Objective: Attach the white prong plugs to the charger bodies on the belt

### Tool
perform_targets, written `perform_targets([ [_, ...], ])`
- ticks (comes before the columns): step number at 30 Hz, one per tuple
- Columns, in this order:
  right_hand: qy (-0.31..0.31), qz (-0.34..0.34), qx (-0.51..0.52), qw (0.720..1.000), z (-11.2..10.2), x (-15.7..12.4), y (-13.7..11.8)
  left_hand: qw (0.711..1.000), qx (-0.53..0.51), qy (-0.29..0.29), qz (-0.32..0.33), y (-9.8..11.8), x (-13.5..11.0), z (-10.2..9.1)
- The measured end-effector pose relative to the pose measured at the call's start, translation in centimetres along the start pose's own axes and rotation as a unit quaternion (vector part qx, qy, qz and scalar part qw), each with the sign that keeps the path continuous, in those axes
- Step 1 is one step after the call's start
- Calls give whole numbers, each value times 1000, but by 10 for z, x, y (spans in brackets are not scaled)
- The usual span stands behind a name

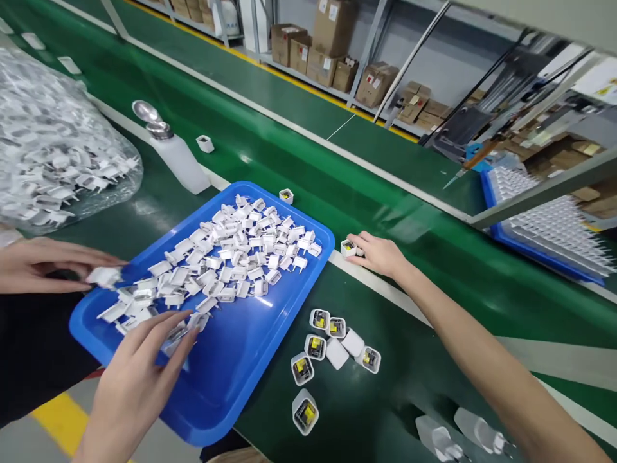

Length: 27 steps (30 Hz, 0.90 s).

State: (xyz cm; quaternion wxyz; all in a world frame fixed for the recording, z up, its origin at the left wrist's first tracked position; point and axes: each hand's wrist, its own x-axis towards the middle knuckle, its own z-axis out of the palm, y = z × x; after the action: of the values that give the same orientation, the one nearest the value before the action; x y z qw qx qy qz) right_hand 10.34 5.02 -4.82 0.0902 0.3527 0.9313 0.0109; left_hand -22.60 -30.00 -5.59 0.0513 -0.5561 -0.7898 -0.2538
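My left hand (144, 363) is over the near left part of a blue tray (212, 437), its fingers closed round a white plug piece (176, 337), partly hidden and blurred. Loose white plug pieces (231, 257) with pins lie heaped in the tray. Stretched out to the tray's right, my right hand (378, 254) grips a white charger housing (348, 248) on the pale belt-side strip; dark and yellow parts show inside it. Between tray and right arm, several similar housings (315, 347) rest on the green table, most with their open ends up.
At left, a co-worker's hand (48, 263) holds a white piece beside a clear bag (62, 141) of plug pieces. A pump bottle (178, 157) stands behind the tray. Single housings (205, 143) sit along the green conveyor (270, 154). White adapters (436, 437) lie at lower right.
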Motion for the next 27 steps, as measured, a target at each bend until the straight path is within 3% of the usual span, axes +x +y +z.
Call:
perform_targets([
  [2, 9, 0, 11, 1000, -1, -6, -3, 1000, -9, -3, 5, -1, 3, 0],
  [6, 52, 35, 41, 997, 2, -46, -11, 1000, -22, -9, -2, -3, -1, 2],
  [9, 48, 70, 50, 995, -3, -61, -18, 999, -35, -15, 7, -3, -7, 7],
  [11, 12, 112, 43, 993, -12, -49, -21, 998, -46, -8, 29, -1, -9, 12],
  [14, -55, 158, 40, 985, -29, -8, -21, 997, -49, 23, 57, 2, -9, 17],
  [17, -98, 144, 33, 984, -42, 37, -20, 996, -35, 59, 56, 3, -9, 19],
  [20, -110, 122, 15, 986, -46, 57, -25, 995, -27, 84, 34, 4, -12, 18],
  [23, -110, 96, -1, 989, -47, 39, -31, 995, -40, 85, 23, 5, -12, 16],
  [27, -139, 77, -26, 987, -55, -31, -37, 997, -55, 59, 10, 5, -12, 16],
])
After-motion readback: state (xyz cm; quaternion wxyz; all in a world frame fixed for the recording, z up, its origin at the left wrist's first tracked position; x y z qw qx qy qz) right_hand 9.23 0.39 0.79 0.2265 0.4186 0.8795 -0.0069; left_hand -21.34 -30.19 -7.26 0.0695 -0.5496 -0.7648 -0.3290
